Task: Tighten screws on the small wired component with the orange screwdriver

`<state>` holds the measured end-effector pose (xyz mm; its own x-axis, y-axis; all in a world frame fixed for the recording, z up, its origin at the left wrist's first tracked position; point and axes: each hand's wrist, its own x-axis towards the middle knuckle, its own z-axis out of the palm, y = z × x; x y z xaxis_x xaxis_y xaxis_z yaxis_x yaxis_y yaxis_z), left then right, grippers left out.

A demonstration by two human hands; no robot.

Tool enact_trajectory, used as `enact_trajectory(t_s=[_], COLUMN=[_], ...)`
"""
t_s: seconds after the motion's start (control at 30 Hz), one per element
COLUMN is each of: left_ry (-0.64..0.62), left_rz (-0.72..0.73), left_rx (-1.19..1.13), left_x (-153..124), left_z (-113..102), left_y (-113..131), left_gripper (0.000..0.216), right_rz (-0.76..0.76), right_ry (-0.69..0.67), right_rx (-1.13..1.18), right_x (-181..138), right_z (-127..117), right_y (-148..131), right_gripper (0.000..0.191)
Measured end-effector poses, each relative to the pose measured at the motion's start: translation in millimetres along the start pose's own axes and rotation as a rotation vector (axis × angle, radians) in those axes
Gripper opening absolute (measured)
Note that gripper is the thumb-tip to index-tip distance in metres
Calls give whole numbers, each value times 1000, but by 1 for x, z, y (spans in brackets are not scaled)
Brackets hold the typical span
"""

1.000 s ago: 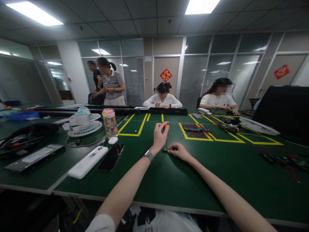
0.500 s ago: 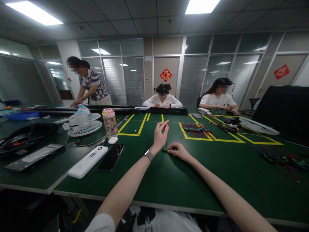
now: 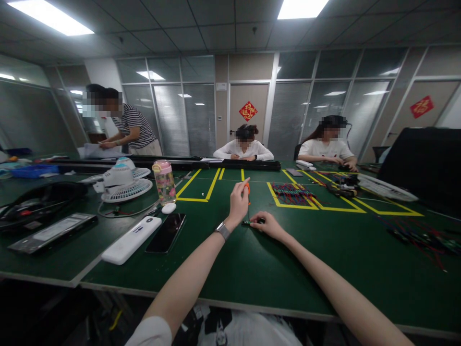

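Note:
My left hand [image 3: 238, 204] is closed around the orange handle of a screwdriver [image 3: 248, 191], held upright. Its thin shaft points down to a small green circuit board [image 3: 246, 223] on the table. Pinched between the fingers of my right hand [image 3: 267, 226] is the right side of that board, which keeps it against the tabletop. A small dark part shows at those fingers, too small to name. Whether the screwdriver tip touches a screw cannot be made out.
On the green table [image 3: 223, 269], a phone [image 3: 166, 233], a white power bank [image 3: 132, 240], a pink-lidded bottle [image 3: 165, 182] and a white fan [image 3: 126, 185] stand left. Wired boards [image 3: 293, 193] lie inside yellow tape, with more wired boards [image 3: 428, 240] at right. Several people work across the table.
The fingers of my left hand have turned slightly on the screwdriver, showing more of its orange handle. My right hand stays put. The standing person at left has shifted and now handles papers.

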<state>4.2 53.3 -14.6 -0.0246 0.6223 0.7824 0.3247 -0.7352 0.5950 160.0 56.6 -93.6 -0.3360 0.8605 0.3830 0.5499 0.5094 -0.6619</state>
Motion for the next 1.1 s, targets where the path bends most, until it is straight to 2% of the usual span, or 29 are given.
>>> enact_trajectory(t_s=[0.23, 0.53, 0.77, 1.0, 1.1], left_ry=[57, -65, -22, -61, -41], left_rz=[6, -17, -11, -42, -43], left_rx=[48, -57, 46, -48, -39], left_x=[0, 3, 3, 4, 5], left_z=[1, 2, -2, 0, 1], left_y=[-1, -5, -1, -7, -10], left_gripper=[24, 35, 23, 37, 34], right_rz=[-1, -2, -5, 8, 9], right_ry=[-2, -2, 1, -9, -4], right_rx=[5, -20, -16, 4, 0], right_x=[0, 0, 0, 0, 0], right_z=[0, 0, -1, -1, -1], right_y=[-1, 1, 0, -4, -2], right_gripper=[17, 16, 15, 15, 15])
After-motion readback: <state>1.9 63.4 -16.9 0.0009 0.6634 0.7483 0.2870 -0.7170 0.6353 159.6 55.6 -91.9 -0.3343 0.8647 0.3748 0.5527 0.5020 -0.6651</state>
